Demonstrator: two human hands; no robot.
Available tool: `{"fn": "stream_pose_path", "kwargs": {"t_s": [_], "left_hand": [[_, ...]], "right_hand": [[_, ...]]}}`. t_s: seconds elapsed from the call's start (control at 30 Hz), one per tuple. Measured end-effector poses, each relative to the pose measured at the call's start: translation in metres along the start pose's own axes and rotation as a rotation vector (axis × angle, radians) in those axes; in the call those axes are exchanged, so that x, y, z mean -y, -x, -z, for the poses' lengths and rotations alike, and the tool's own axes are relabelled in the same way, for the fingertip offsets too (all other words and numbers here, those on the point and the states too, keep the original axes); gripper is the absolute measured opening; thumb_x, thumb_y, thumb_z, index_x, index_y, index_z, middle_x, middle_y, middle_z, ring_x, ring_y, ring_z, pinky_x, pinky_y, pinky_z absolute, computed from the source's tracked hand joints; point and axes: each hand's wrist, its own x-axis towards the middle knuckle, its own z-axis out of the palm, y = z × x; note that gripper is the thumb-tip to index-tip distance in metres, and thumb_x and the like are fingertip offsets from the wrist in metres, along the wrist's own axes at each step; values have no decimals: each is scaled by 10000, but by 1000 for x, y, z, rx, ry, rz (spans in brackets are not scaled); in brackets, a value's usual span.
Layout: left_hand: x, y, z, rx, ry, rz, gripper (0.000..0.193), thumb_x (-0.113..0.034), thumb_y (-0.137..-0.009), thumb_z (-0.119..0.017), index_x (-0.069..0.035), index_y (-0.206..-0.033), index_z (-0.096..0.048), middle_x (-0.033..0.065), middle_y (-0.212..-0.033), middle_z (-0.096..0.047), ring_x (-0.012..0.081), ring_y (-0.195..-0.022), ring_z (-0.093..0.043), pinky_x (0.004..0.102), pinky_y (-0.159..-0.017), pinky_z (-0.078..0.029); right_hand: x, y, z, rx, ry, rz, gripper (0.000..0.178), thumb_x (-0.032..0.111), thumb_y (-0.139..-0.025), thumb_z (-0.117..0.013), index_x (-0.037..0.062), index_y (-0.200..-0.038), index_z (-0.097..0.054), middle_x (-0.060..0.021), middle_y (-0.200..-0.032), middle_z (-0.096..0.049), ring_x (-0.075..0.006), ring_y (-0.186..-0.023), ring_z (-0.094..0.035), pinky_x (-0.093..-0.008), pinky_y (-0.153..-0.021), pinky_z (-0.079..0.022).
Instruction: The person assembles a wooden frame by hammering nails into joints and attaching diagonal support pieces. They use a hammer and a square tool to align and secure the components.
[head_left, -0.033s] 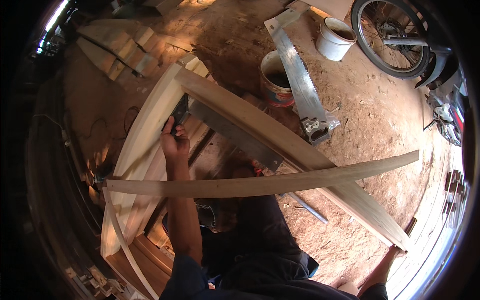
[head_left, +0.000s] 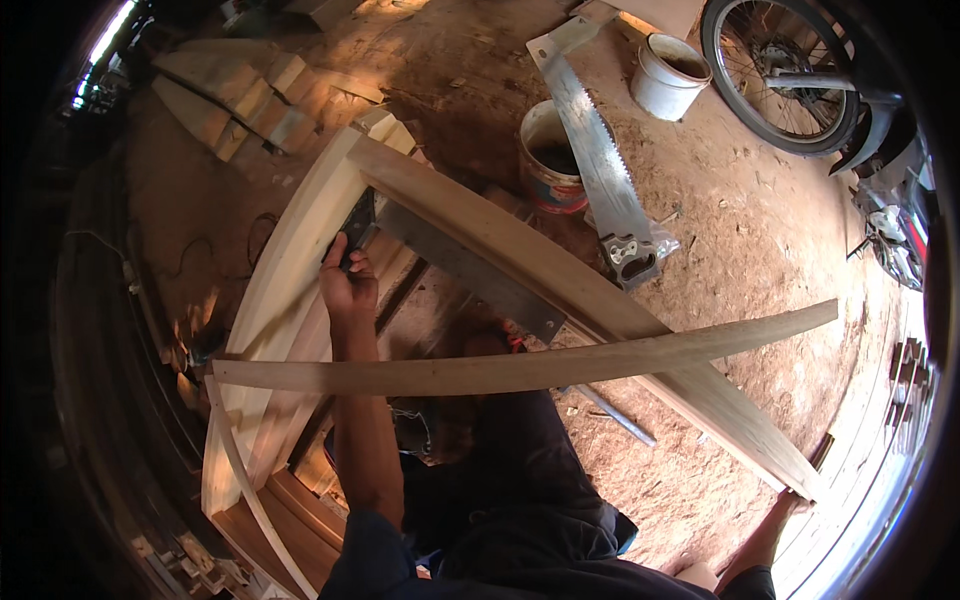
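My left hand (head_left: 348, 275) grips the dark handle of a handsaw (head_left: 470, 275). Its blade runs down to the right along the underside of a long pale plank (head_left: 560, 275). That plank slants from upper left to lower right. My right hand (head_left: 782, 515) holds its near end at the lower right. A thin curved wooden strip (head_left: 520, 367) lies across the plank and over my left forearm. A second light plank (head_left: 285, 280) runs down the left side, meeting the long one at the top.
A second handsaw (head_left: 600, 170) lies on the dirt floor beside a paint can (head_left: 548, 160). A white bucket (head_left: 668, 78) and a motorcycle wheel (head_left: 780, 75) are at upper right. Wood blocks (head_left: 250, 100) are stacked at upper left. A metal rod (head_left: 615, 415) lies by my legs.
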Motion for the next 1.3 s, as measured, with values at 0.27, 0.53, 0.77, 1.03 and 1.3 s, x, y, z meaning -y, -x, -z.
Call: {"fn": "stream_pose_path", "kwargs": {"t_s": [0.27,0.53,0.77,1.03,1.3], "left_hand": [[1,-5,-4,25,-11,-4,79,-60,-958,-653,-62,-1021,-607,57,-792,-620,128,-553,-559,182,-400,-446],[6,-3,-8,-31,-1,-40,99,-63,-959,-654,-57,-1043,-601,45,-806,-618,118,-535,-548,180,-392,-429],[6,1,-11,-22,10,-46,88,-73,-968,-646,-53,-1042,-603,63,-806,-623,121,-534,-557,183,-386,-439],[8,2,-9,-18,18,-45,94,-75,-965,-654,-47,-1041,-605,76,-817,-635,129,-533,-561,185,-387,-436],[6,-4,-3,46,25,-49,123,-75,-967,-654,-33,-1070,-602,89,-885,-651,133,-551,-548,181,-419,-442]], "right_hand": [[48,30,3,-38,-40,-37,585,550,-989,-503,108,-1371,-538,-133,-1356,-580,-297,-1284,-524,-461,-1097,-368],[140,-6,-96,691,1129,599,648,582,-1001,-459,75,-1398,-528,-167,-1373,-561,-311,-1319,-496,-448,-1139,-332],[87,-6,-246,1140,1570,698,730,585,-1023,-428,30,-1496,-416,-192,-1473,-423,-320,-1412,-367,-421,-1196,-253],[56,68,-169,1176,2402,-150,1073,832,-898,-337,89,-1616,-49,-158,-1683,-8,-282,-1555,20,-463,-1249,-49],[77,76,-183,1185,2191,-169,1110,887,-840,-263,90,-1593,-92,-183,-1647,-10,-278,-1532,-7,-511,-1221,-41]]}}
